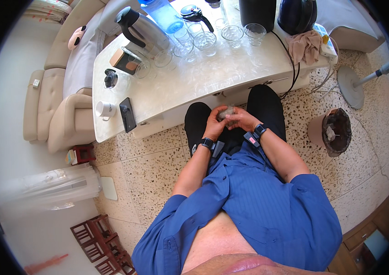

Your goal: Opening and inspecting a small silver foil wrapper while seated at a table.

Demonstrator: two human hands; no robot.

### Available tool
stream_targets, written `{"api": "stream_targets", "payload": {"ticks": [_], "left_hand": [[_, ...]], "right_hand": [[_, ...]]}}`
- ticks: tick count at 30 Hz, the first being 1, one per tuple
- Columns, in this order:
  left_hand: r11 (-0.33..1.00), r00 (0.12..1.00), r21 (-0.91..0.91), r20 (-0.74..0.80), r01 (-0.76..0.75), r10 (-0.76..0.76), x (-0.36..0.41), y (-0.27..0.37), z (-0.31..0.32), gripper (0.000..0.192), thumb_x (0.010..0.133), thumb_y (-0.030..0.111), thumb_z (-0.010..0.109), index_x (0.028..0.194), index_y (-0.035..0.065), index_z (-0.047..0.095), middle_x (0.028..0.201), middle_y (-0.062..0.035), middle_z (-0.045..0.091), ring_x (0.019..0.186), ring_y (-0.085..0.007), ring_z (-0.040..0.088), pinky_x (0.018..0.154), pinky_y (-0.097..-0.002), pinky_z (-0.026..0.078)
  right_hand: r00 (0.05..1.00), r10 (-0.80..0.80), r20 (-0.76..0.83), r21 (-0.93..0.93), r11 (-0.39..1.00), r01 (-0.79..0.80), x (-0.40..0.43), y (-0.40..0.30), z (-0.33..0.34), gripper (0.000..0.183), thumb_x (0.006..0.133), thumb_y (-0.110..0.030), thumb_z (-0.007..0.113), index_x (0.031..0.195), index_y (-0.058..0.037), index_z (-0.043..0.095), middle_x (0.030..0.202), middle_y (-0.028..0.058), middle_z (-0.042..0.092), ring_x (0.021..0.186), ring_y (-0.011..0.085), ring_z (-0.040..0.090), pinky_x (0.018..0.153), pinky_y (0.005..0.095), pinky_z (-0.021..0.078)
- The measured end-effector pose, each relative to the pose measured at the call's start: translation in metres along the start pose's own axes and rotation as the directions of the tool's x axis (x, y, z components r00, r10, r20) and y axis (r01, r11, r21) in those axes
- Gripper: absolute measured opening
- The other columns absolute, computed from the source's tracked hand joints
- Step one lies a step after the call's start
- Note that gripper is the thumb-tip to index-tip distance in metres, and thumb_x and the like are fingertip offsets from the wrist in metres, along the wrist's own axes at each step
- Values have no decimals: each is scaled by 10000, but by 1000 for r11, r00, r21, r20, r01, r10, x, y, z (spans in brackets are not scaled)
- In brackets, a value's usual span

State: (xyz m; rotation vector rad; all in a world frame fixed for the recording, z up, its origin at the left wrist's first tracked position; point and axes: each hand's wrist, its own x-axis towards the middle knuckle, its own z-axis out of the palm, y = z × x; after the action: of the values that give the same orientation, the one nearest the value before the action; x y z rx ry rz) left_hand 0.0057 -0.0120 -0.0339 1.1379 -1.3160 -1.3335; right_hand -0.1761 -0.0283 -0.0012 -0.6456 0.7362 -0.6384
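Observation:
My left hand (216,120) and my right hand (244,119) meet above my lap, between my knees. Together they hold a small, clear greyish object (227,112), possibly a glass; the fingers cover much of it. The drawer side of a pale coffee table (180,91) lies just beyond my hands. Several clear glasses (205,43) stand upright along its top. On the left part of the table are a white mug (105,109), a dark phone (127,115) near the edge, and a small glass pot (120,80) with a black lid.
A steel thermos jug (149,31), a blue plastic bottle (165,15), a dark kettle (297,15) and a crumpled cloth (305,48) stand or lie farther back. Black cables (294,79) hang over the table edge. A lined waste bin (316,129) and a stand's round base (349,86) are at right.

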Motion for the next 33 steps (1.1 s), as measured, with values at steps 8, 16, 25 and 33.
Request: {"api": "stream_targets", "payload": {"ticks": [8,16,25,33], "left_hand": [[887,897,-146,133,438,-421,2,9,3,446,1031,417,578,1268,39,582,969,-47,675,783,-132,650,598,-249,521],[948,958,-141,48,286,-282,0,18,5,409,984,316,670,1282,47,591,1014,-44,662,879,-138,641,712,-252,525],[950,972,-211,88,232,-218,-1,20,4,595,900,176,724,1432,98,469,1239,-93,626,1105,-223,627,938,-368,543],[712,772,-297,237,636,-590,11,1,-9,584,1046,614,361,1224,91,552,970,-77,673,661,-190,624,560,-305,513]], "right_hand": [[991,-53,126,-397,912,99,0,-2,-14,285,943,-329,700,1083,-85,652,828,5,682,741,123,658,603,248,527],[999,40,10,23,999,-40,0,1,-11,308,972,-321,661,1162,-80,640,989,19,696,769,135,670,596,244,551],[998,43,-51,27,999,-42,14,16,-20,318,1020,-334,605,1211,-83,639,1035,23,701,832,126,677,623,272,573],[987,-107,117,-394,908,145,16,20,-14,244,1039,-260,568,1130,-55,665,914,37,715,718,123,661,596,246,537]]}}
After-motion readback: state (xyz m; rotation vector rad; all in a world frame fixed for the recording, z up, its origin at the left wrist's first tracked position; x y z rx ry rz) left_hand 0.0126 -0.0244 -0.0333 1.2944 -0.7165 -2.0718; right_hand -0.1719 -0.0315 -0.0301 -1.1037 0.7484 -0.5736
